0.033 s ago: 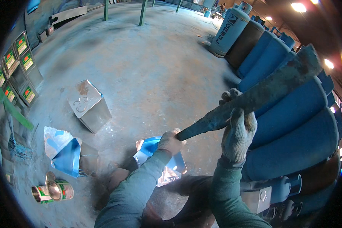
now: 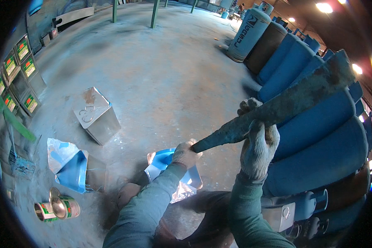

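Note:
My gloved left hand (image 2: 184, 155) is closed round the narrow end of a long flat paddle (image 2: 291, 97), crusted with dark blue-green paint. Farther along it, my gloved right hand (image 2: 259, 146) grips the underside, its fingertips showing past the far edge. The wide end slants up to the right, in front of the blue gas cylinders. Below my left hand stands a cut-open square tin (image 2: 197, 181), blue inside with its metal lid bent back; my hand and forearm hide part of it.
At left are another cut-open tin (image 2: 96, 171) with blue paint, a closed square tin (image 2: 101, 122) and small round cans (image 2: 66, 206). Stacked labelled tins (image 2: 30, 84) line the left side. Blue gas cylinders (image 2: 314, 136) crowd my right. Green metal legs (image 2: 155, 14) stand at the back.
The wide end of the paddle has shifted slightly to the right. Both hands keep their hold on it, almost in the same place.

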`<state>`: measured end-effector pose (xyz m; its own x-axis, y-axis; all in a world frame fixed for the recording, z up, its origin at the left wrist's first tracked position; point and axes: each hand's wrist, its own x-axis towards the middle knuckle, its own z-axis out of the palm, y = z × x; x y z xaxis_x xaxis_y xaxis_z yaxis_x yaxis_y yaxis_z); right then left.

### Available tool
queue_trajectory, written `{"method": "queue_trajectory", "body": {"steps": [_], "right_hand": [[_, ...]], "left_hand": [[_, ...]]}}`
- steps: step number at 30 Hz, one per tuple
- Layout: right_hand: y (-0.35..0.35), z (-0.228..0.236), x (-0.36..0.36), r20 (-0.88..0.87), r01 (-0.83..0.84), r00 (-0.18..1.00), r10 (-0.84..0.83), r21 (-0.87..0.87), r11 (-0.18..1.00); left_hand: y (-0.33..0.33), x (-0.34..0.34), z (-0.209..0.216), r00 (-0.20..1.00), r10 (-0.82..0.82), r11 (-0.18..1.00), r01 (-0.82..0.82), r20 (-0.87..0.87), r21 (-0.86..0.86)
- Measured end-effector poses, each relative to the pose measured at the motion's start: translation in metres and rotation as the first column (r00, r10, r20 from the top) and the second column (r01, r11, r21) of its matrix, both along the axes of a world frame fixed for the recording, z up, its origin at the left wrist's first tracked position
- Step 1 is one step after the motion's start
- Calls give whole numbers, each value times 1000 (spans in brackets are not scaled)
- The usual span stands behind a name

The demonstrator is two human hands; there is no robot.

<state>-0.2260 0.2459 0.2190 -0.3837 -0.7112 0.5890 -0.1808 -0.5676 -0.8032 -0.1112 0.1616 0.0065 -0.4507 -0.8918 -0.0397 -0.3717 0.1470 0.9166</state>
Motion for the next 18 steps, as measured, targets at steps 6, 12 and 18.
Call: {"method": "queue_trajectory", "body": {"steps": [6,12,18], "right_hand": [[8,4,-3,-165,10,986,-5,27,1000],[-24,0,-29,33,143,988,-148,128,981],[-40,-12,-31,178,90,977,-116,149,985]], "left_hand": [[21,-24,-15,982,-112,981,133,-150,139],[39,-32,-16,925,-306,937,251,223,244],[14,0,-8,913,-262,955,197,312,223]]}}
